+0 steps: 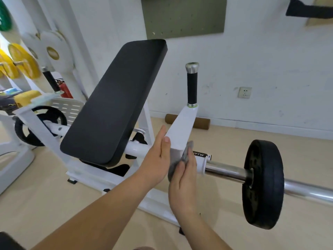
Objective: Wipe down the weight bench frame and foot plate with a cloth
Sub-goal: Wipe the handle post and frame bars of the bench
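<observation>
A white weight bench frame (182, 127) with a black pad (115, 103) fills the middle of the view. Its white lever arm rises to a black handle (192, 87). My left hand (158, 157) lies flat, fingers straight, against the left side of that arm, thumb on its near edge. My right hand (183, 179) presses a grey cloth (185, 154) with straight fingers against the arm's right side, low down by the chrome sleeve (225, 171). A white perforated foot plate (66, 107) shows behind the pad at left.
A black weight plate (263, 184) sits on the chrome sleeve at right. Another black plate (37, 127) hangs at the left. Yellow and white plates (23, 62) stand on a rack at far left. A brown roller (201, 123) lies by the wall.
</observation>
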Motion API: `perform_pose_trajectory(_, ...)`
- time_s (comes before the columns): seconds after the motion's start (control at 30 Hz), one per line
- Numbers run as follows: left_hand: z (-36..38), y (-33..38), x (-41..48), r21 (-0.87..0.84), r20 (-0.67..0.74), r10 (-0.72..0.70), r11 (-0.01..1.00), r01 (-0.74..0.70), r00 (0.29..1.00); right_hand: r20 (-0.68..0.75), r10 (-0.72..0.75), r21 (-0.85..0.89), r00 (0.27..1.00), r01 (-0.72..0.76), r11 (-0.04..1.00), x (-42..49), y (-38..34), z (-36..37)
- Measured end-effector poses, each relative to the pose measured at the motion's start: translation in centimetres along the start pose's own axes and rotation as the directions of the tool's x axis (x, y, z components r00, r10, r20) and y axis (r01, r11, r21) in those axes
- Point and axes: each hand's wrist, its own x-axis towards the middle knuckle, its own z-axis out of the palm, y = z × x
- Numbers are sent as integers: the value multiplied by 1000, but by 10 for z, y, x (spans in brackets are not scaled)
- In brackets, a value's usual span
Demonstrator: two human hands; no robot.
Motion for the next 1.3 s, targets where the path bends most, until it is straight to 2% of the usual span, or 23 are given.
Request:
perform_pose_trajectory(0.1,2,-5,2,-33,-9,18,999,-18,1000,-9,121,-29,993,-121,992,-41,51,5)
perform_pose_trajectory(0.2,6,-7,1,-65,-50,43,997,-46,998,-46,273,57,961,-270,961,-46,68,8)
perform_pose_trajectory(0.3,11,-12,3,-71,-82,72,994,-78,994,-131,226,127,965,-209,969,-33,45,19)
perform_pose_trajectory(0.43,17,-19,7,-101,-134,60,992,-73,989,-193,95,25,977,-91,995,-37,50,35)
perform_pose_trajectory(0.53,20,-20,9,-131,-148,66,988,-86,987,-243,139,-37,960,-152,988,-38,99,34)
perform_pose_trajectory(0.63,23,-19,7,-199,-151,43,977,-73,988,-151,228,-58,962,-239,969,-44,145,22)
perform_pose_trajectory(0.7,27,-19,8,-237,-167,-1,971,-39,986,-79,280,-6,957,-282,960,-46,165,16)
perform_pose_trajectory(0.8,36,-25,9,-359,-129,-153,928,98,980,-133,299,46,945,-295,954,-41,139,22)
perform_pose_trajectory(0.9,39,-32,14,-396,-105,-248,899,188,963,-183,155,82,971,-143,986,-35,96,30)
perform_pose_trajectory(0.97,40,-29,15,-402,-124,-261,895,192,957,-196,82,13,977,-81,997,-32,110,29)
perform_pose_trajectory(1.0,40,-28,15,-401,-139,-257,898,183,956,-183,95,-5,979,-97,995,-33,124,25)
perform_pose_trajectory(1.13,42,-35,6,-351,-198,-199,929,120,960,-24,310,-25,950,-311,950,-46,186,6)
perform_pose_trajectory(1.2,51,-59,-9,-338,-282,-217,934,115,934,27,507,3,861,-508,862,-47,203,-9)
perform_pose_trajectory(1.27,65,-97,-27,-261,-312,-292,941,214,904,104,673,29,732,-679,734,-34,206,-15)
perform_pose_trajectory(1.3,70,-116,-35,-197,-283,-327,940,279,902,126,693,72,710,-703,708,-27,198,-14)
